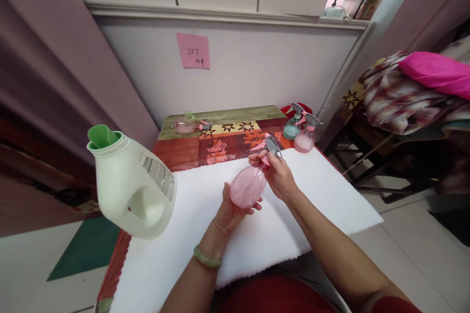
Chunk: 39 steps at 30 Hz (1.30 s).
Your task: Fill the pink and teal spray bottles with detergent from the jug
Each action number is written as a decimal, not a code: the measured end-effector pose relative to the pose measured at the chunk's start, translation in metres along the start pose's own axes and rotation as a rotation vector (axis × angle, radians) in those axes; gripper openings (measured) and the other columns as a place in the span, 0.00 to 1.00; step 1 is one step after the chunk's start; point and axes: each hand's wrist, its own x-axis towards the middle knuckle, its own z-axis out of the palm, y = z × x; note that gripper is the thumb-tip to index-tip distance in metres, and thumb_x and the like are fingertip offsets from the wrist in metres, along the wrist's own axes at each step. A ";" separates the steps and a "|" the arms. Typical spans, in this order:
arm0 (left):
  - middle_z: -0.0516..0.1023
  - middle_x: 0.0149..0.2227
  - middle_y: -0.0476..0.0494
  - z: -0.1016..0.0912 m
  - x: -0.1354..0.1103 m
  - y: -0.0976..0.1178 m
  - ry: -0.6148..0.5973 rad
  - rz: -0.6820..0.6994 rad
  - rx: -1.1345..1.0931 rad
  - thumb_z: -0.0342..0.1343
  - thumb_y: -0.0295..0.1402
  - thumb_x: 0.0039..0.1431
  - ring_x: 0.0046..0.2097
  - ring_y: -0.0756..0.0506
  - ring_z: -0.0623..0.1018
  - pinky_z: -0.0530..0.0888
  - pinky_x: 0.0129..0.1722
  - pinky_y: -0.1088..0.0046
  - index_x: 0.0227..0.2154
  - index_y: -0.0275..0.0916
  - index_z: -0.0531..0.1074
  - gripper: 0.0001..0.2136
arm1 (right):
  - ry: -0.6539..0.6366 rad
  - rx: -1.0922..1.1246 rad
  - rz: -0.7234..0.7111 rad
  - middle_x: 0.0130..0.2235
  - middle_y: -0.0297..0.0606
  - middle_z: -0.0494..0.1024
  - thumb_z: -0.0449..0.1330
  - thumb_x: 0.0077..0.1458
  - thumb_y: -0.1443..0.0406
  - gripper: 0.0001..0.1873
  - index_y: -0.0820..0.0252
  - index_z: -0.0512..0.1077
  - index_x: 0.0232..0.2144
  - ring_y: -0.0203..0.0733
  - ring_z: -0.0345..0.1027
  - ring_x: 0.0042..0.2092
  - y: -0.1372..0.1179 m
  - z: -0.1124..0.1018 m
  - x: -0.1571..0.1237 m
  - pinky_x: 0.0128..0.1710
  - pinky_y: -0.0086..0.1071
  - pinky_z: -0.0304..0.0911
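Pink spray bottle (248, 185) held tilted above white cloth (323, 190), left hand (229, 212) cupping its base, right hand (278, 174) gripping grey trigger head (272, 145), white detergent jug (132, 186) left of cloth, two spray bottles (300, 131) beyond cloth's far edge

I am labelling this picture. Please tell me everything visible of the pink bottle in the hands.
The pink bottle is a translucent, plastic-looking, egg-shaped sprayer with a grey trigger head. It is tilted, head away from the person, above the white cloth. The left hand cups its base; the right hand grips its head.
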 end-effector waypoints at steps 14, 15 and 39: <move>0.83 0.37 0.28 -0.003 0.003 -0.004 0.047 0.068 0.035 0.54 0.65 0.54 0.29 0.41 0.82 0.76 0.23 0.72 0.62 0.28 0.64 0.46 | -0.009 0.034 -0.058 0.42 0.39 0.83 0.61 0.58 0.44 0.20 0.53 0.71 0.35 0.50 0.76 0.50 0.017 0.004 0.002 0.54 0.46 0.68; 0.83 0.37 0.28 -0.001 0.003 -0.004 0.049 0.081 0.047 0.54 0.64 0.54 0.29 0.41 0.82 0.75 0.23 0.71 0.63 0.28 0.63 0.46 | -0.007 0.028 -0.058 0.42 0.39 0.83 0.60 0.59 0.43 0.21 0.53 0.71 0.35 0.50 0.76 0.50 0.018 0.004 0.003 0.53 0.46 0.68; 0.62 0.68 0.34 0.018 0.006 -0.016 0.427 0.478 0.379 0.65 0.57 0.49 0.62 0.34 0.71 0.73 0.54 0.53 0.70 0.55 0.41 0.51 | 0.154 -0.004 -0.044 0.40 0.35 0.83 0.63 0.55 0.54 0.12 0.52 0.68 0.37 0.45 0.75 0.44 0.027 -0.003 -0.003 0.48 0.40 0.65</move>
